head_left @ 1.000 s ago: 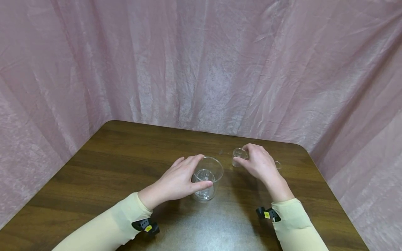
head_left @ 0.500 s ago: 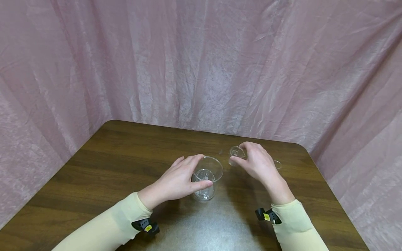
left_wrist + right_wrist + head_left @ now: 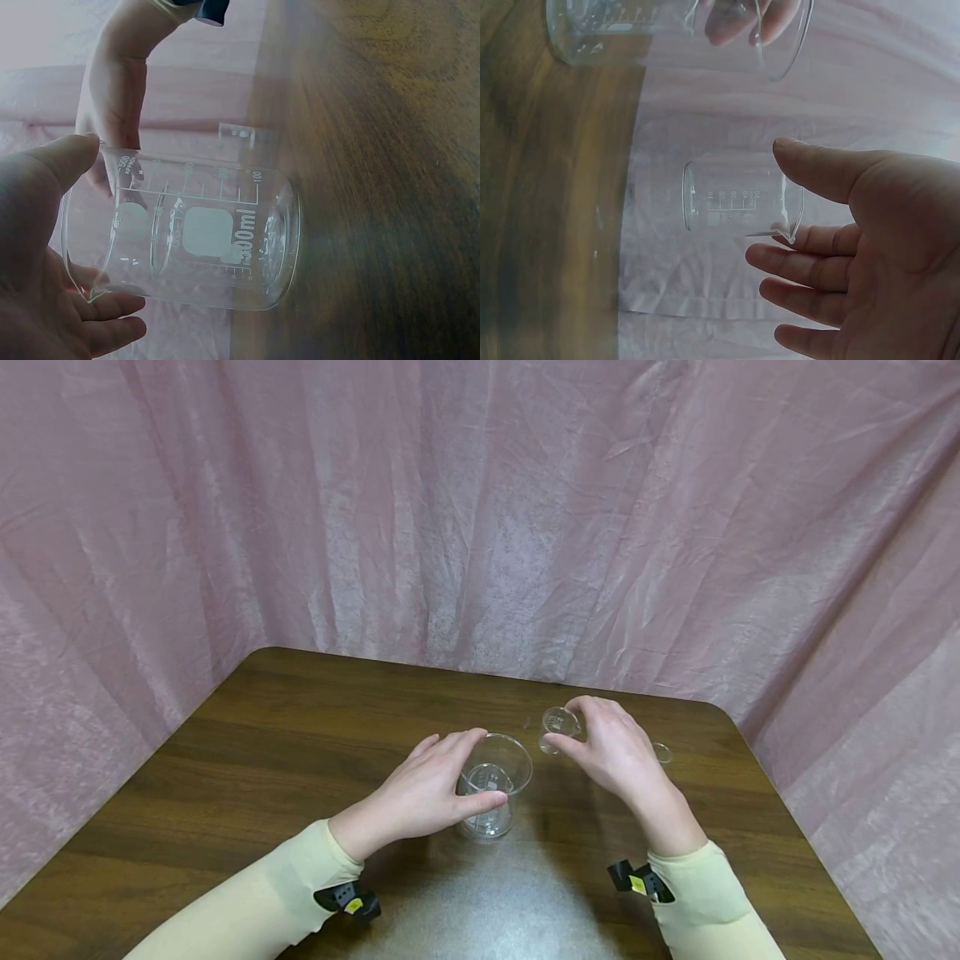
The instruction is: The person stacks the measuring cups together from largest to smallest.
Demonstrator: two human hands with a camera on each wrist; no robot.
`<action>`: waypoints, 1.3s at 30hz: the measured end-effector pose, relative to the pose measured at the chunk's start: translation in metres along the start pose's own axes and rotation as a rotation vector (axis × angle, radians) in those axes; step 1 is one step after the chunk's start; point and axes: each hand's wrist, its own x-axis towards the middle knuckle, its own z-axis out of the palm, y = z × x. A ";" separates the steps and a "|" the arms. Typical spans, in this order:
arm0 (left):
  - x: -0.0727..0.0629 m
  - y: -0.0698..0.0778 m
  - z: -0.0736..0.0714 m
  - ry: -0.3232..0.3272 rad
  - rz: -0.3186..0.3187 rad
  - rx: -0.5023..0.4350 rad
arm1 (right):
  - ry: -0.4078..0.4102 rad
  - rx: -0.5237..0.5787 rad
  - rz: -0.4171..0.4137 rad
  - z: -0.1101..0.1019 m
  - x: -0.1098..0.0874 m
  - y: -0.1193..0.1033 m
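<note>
My left hand [image 3: 423, 793] holds a large clear glass beaker [image 3: 206, 232] near its rim, thumb on one side and fingers on the other. White volume marks run along its wall, and it stands upright on the wooden table. A smaller glass beaker [image 3: 491, 785] sits inside it. To the right, my right hand [image 3: 611, 743] pinches a small spouted beaker [image 3: 735, 195] by the rim between thumb and fingers. That small beaker is upright and raised above the table, with nothing visible in it. Its lower outer fingers are spread apart in the right wrist view.
Behind my right wrist the rim of another clear glass vessel [image 3: 662, 752] shows, mostly hidden by the hand. The brown wooden table [image 3: 262, 735] has rounded far corners. A pink curtain [image 3: 480, 527] hangs close behind its far edge and along both sides.
My right hand has carried the small beaker a little to the left and slightly farther up in the head view. The left hand and the large beaker have stayed in place.
</note>
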 end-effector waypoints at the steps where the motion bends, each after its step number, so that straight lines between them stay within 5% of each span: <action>1: 0.000 0.000 0.000 0.002 0.001 -0.001 | 0.001 -0.001 -0.001 -0.001 0.000 -0.001; 39: 0.001 0.001 0.000 -0.006 -0.001 -0.010 | 0.086 0.021 -0.097 -0.018 -0.013 -0.023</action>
